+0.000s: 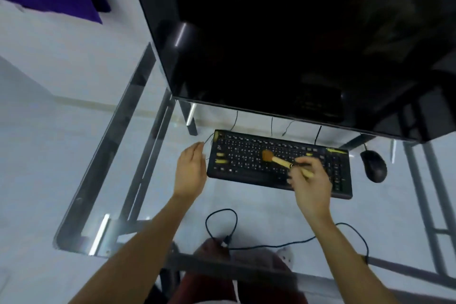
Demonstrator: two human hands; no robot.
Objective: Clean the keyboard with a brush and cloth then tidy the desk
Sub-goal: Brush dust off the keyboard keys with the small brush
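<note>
A black keyboard (246, 158) with a few yellow keys lies on the glass desk (158, 180). My right hand (311, 184) grips the pale wooden handle of a brush (278, 161). Its brown bristles rest on the keys near the keyboard's middle. My left hand (190, 170) hovers just left of the keyboard's left edge, fingers together but slightly apart from the thumb, holding nothing. No cloth is in view.
A large black monitor (283, 32) towers over the back of the desk. A black mouse (373, 166) sits right of the keyboard. A loose black cable (271, 245) loops across the desk's front. The metal desk frame shows through the glass.
</note>
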